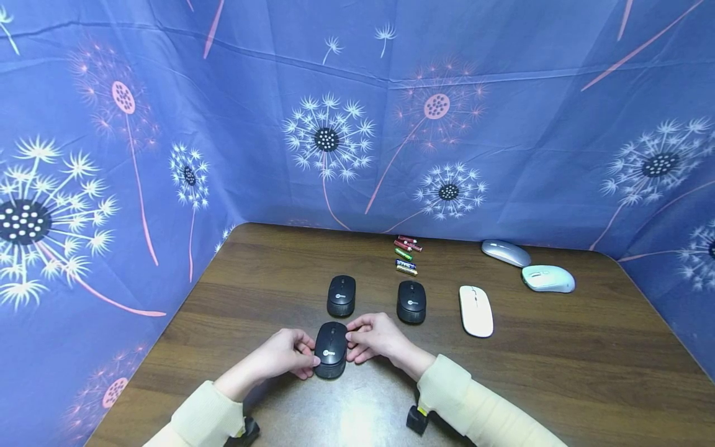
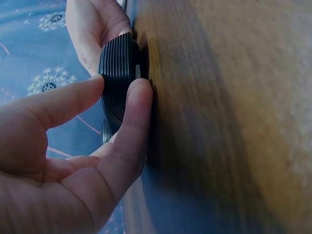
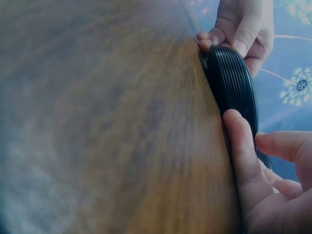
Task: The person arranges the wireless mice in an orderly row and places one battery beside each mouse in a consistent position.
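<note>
Head view: both hands are working at the near side of the table [image 1: 558, 372]. The held mouse [image 1: 331, 349], black, is sitting between them, left of centre, its buttons facing away from the person. The left hand [image 1: 282, 354] is gripping its left side, thumb near the back end, fingers bent and closed to the mouse's width. The right hand [image 1: 377, 338] is pinching the opposite side, thumb and fingers nearly together at the edge. Just beyond, a second black mouse [image 1: 341, 295] is lying; a third black mouse [image 1: 411, 302] is lying to its right, then a white mouse [image 1: 476, 310]. Farther right, a grey mouse [image 1: 505, 252] and a pale mouse [image 1: 548, 279] are lying close together. Small batteries [image 1: 406, 271], red, green, blue and gold, are lying in a loose column near the far edge. Dandelion-print cloth [image 1: 251, 124] is hanging behind.

Left wrist view: the left thumb is pressing the upper edge, a finger lying low along the ribbed side. Underside is dim; can't tell whether the mouse is resting fully flat.

Right wrist view: the right index finger is touching the ribbed side low by the wood, thumb at the top edge; the left hand is holding the far end.
</note>
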`<state>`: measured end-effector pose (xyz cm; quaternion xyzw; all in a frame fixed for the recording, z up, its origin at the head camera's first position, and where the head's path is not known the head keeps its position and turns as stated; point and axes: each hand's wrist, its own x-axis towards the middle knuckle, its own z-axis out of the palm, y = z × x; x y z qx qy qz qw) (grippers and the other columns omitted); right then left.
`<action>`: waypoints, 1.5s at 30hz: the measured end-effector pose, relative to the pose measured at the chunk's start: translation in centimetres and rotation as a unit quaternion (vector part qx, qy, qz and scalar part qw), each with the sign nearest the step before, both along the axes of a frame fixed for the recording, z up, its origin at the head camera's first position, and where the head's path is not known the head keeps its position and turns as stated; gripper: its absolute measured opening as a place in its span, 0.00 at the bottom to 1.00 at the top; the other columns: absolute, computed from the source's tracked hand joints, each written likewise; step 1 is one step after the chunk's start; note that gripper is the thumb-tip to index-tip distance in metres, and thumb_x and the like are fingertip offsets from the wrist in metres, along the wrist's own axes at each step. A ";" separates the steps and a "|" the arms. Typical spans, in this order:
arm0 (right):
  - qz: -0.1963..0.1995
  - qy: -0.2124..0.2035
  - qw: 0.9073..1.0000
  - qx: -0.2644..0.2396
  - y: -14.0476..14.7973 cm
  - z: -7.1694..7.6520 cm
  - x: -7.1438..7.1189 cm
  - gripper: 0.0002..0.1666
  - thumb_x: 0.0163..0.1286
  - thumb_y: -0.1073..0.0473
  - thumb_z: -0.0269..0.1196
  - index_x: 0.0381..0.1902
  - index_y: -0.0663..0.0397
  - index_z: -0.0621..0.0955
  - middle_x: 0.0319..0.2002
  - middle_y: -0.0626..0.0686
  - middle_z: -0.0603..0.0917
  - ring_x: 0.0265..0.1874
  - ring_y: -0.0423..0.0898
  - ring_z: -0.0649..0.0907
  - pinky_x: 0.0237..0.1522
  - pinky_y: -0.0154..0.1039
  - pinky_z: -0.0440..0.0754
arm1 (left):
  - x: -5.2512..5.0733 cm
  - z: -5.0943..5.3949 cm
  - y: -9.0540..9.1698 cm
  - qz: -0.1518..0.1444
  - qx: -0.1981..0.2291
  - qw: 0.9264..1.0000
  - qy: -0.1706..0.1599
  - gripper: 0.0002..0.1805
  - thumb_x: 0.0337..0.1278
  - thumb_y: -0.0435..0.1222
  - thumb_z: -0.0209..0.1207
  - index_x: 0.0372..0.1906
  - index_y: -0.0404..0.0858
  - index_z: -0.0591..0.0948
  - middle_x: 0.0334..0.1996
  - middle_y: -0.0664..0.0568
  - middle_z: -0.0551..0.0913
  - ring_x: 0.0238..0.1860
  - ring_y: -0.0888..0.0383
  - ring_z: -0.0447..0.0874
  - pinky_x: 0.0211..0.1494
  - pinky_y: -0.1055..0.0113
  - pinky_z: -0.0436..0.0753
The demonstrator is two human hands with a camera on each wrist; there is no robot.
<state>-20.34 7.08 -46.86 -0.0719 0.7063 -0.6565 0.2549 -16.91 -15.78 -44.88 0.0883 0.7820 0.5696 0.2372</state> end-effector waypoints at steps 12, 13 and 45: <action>0.015 -0.006 1.000 -0.011 0.8 0.2 0.2 0.17 0.61 0.69 0.60 0.48 0.74 0.75 0.30 0.64 0.85 0.25 0.48 0.86 0.30 0.40 0.85 | 0.0 0.7 0.3 0.005 -0.023 1.000 -0.002 0.17 0.47 0.29 0.65 0.40 0.23 0.73 0.25 0.46 0.78 0.22 0.55 0.83 0.28 0.59 0.85; 0.018 -0.006 1.000 -0.010 1.0 0.2 0.2 0.17 0.61 0.69 0.60 0.48 0.74 0.75 0.31 0.65 0.85 0.25 0.48 0.86 0.31 0.41 0.85 | 0.0 0.8 0.3 0.004 -0.028 1.000 -0.001 0.18 0.47 0.29 0.65 0.41 0.23 0.73 0.25 0.46 0.78 0.22 0.55 0.83 0.28 0.59 0.85; 0.104 0.109 0.986 0.074 10.8 9.0 1.0 0.21 0.67 0.66 0.55 0.53 0.77 0.73 0.37 0.61 0.84 0.35 0.54 0.85 0.38 0.46 0.85 | -4.3 7.3 4.0 -0.089 -0.132 0.982 0.100 0.18 0.54 0.39 0.64 0.45 0.29 0.79 0.32 0.46 0.86 0.30 0.56 0.84 0.32 0.64 0.83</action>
